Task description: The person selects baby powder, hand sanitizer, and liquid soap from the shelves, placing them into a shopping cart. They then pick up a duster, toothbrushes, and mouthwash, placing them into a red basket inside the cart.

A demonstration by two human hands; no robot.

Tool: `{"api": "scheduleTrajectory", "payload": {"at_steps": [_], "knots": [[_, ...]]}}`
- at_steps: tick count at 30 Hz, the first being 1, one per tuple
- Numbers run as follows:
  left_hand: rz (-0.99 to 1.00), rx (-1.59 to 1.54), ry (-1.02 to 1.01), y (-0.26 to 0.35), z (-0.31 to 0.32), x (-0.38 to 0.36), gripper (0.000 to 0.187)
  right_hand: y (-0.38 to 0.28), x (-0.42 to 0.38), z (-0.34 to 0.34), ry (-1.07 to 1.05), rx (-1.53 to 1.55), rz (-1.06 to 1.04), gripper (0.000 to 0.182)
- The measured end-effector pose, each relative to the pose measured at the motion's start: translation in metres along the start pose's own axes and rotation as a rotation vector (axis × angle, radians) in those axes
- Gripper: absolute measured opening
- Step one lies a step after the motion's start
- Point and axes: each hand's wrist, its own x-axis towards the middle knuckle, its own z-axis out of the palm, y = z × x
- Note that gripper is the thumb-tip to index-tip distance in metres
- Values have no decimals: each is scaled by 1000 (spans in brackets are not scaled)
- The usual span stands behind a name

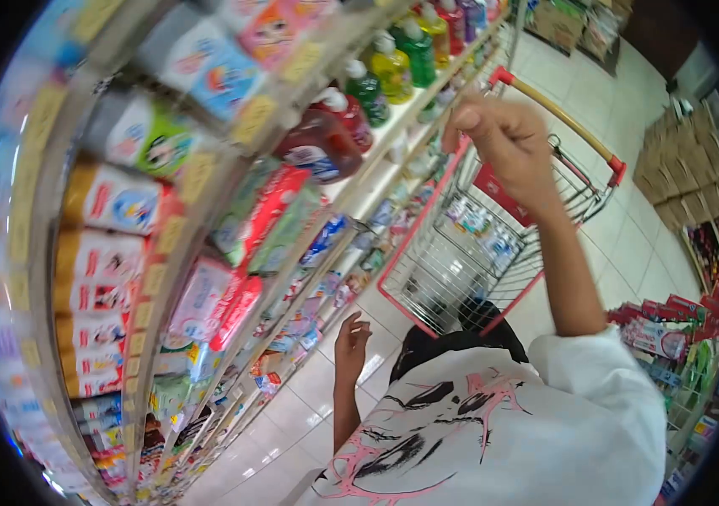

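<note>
"Head view: where is the right hand (507, 143)?"

"Raised over the shopping cart (452, 261), overlapping one end of the handle (574, 122) from where the camera sits. I can't tell whether it touches the cart."

"And its fingers?"

"Bent inward toward the thumb, but blurred. I can't tell if the tips meet, and I can make out no item in them."

"What about the left hand (353, 339)?"

"Low, between the shelves and the person's shirt (461, 422). Its fingers are loosely curved and apart, with nothing visible in them. The floor (292, 426) shows behind it."

"Describe the cart."

"Wire sides, pinkish-red edging, a yellowish handle with red ends, and a red panel (501, 194) beside the right wrist. Its basket holds a cluster of bottles (482, 226) with blue and white on them, too small to read."

"What stands on the shelf nearby?"

"A slanting row of pump bottles (391, 72) in green, yellow, red and purple. Near them is a larger dark-red container (319, 148), partly blurred."

"Further along?"

"Soft packs with cartoon figures (111, 198), some orange and white, behind yellow price labels (199, 175). Red and green packs (271, 219) sit closer to the cart."

"Across the aisle?"

"Stacked brown packages (684, 164), and below them a rack (688, 392) of red, white and green goods."

"The shirt?"

"White, with a pink and black print."
</note>
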Motion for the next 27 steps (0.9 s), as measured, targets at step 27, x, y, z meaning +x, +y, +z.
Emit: {"api": "scheduleTrajectory", "payload": {"at_steps": [27], "knots": [[-919, 361, -23, -49, 102, -113, 32, 577, -383, 69, 449, -813, 1252, 45]]}}
